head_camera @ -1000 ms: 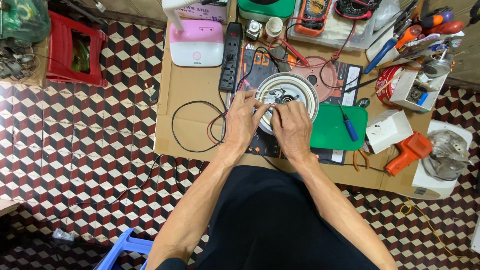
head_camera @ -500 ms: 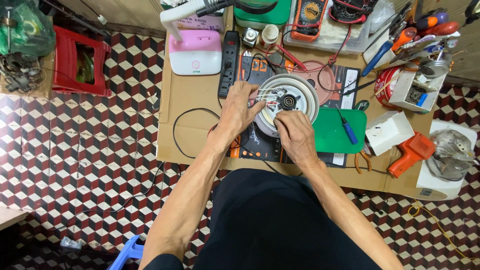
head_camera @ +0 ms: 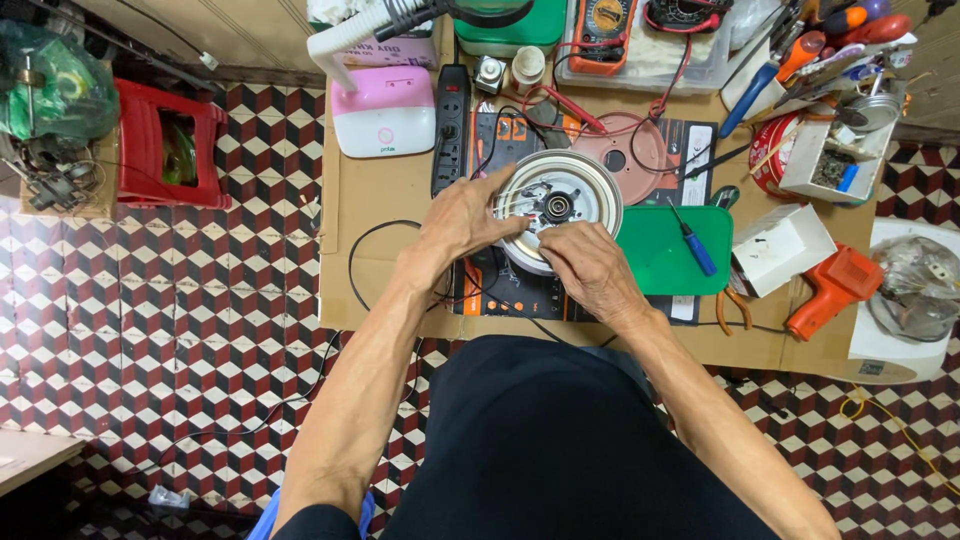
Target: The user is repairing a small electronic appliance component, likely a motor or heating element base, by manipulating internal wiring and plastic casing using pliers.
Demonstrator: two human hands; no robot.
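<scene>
The round appliance base [head_camera: 558, 205] is sitting steadied under the left hand [head_camera: 462, 222], fingers spread on its rim, while the right hand [head_camera: 590, 265] is pinching inner parts, best worked gently.

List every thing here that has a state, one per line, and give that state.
Round appliance base: upside down, cover off, insides exposed.
Pink round cover: lying behind the base.
Left hand: on the base's left rim.
Right hand: fingers on the base's near edge.
Blue screwdriver: lying unused on the green tray.
Orange tool: lying on its side.
</scene>
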